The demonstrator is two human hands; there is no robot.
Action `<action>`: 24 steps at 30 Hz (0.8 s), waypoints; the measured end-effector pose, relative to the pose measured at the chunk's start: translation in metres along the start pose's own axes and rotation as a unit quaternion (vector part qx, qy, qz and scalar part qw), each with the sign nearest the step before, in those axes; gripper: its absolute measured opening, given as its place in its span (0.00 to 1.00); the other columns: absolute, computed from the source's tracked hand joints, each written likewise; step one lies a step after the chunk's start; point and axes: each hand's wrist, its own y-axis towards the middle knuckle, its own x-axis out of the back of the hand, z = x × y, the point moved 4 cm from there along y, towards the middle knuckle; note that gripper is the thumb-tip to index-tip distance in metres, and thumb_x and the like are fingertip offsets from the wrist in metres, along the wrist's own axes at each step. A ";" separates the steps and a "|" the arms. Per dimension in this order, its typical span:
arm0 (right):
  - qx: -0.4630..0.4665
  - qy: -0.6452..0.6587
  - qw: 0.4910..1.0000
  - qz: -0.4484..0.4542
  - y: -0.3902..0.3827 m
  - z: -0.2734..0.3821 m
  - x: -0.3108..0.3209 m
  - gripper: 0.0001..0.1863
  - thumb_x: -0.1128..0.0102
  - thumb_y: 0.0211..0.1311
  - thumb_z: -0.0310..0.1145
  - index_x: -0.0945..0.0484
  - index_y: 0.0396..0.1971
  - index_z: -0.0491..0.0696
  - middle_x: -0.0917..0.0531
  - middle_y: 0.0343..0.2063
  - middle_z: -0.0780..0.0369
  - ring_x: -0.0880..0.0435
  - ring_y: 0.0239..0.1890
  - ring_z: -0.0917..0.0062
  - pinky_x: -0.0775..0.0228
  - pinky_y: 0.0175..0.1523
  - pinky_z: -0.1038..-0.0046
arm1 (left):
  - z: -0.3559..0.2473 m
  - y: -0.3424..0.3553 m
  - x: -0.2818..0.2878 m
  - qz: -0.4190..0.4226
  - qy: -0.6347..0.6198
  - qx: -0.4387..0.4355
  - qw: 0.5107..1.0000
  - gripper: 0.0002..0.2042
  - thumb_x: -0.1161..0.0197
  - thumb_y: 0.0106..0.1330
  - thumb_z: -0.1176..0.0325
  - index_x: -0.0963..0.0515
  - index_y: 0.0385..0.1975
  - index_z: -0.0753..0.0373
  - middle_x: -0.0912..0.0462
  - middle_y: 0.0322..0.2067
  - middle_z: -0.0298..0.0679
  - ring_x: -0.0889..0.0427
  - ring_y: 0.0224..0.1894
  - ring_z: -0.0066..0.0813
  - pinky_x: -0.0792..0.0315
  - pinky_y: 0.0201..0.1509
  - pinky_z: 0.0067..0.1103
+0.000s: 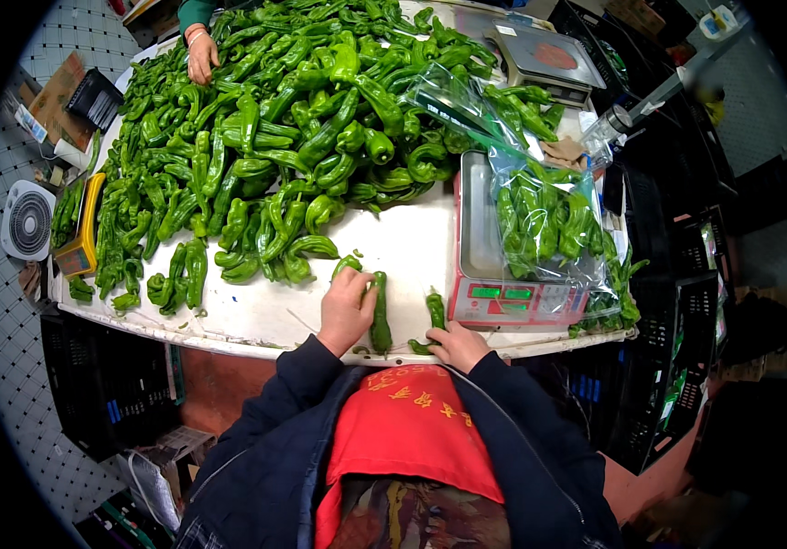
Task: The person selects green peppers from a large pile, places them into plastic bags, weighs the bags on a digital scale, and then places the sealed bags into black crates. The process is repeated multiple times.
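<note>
Near the table's front edge my left hand is closed, with a green pepper poking out past its fingertips. Right beside that hand, a long green pepper lies pointing away from me. My right hand has its fingers pinched at the base of a shorter pepper. A small curled pepper lies by its fingertips. A clear plastic bag of peppers rests on a red-framed digital scale to the right. Beyond my hands spreads a large heap of green peppers.
A co-worker's hand reaches into the heap at the far left. A second scale stands at the back right. At the left are a yellow-framed scale and a white fan. Black crates flank the white table.
</note>
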 end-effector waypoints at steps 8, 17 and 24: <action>-0.070 0.551 0.829 -0.067 -0.001 0.007 0.027 0.05 0.45 0.69 0.27 0.22 0.38 0.43 0.21 0.23 0.68 0.24 0.22 0.87 0.31 0.28 0.82 | -0.013 -0.007 -0.041 0.206 -0.333 0.215 0.894 0.19 0.43 0.67 0.76 0.28 0.58 0.62 0.21 0.46 0.40 0.22 0.32 0.20 0.25 0.37 0.19; -0.101 0.582 0.806 -0.014 0.007 -0.014 -0.007 0.09 0.48 0.70 0.26 0.24 0.46 0.41 0.18 0.36 0.61 0.17 0.35 0.79 0.23 0.42 0.78 | 0.002 -0.022 -0.079 0.352 -0.298 0.159 0.873 0.23 0.48 0.57 0.84 0.25 0.55 0.67 0.21 0.50 0.42 0.22 0.50 0.30 0.29 0.57 0.23; -0.018 0.678 0.734 -0.028 0.013 0.013 0.009 0.17 0.48 0.69 0.25 0.28 0.55 0.39 0.21 0.46 0.58 0.18 0.45 0.75 0.24 0.51 0.73 | -0.022 -0.015 -0.046 0.259 -0.474 0.232 0.809 0.20 0.42 0.69 0.74 0.33 0.59 0.66 0.20 0.49 0.43 0.23 0.54 0.29 0.27 0.58 0.26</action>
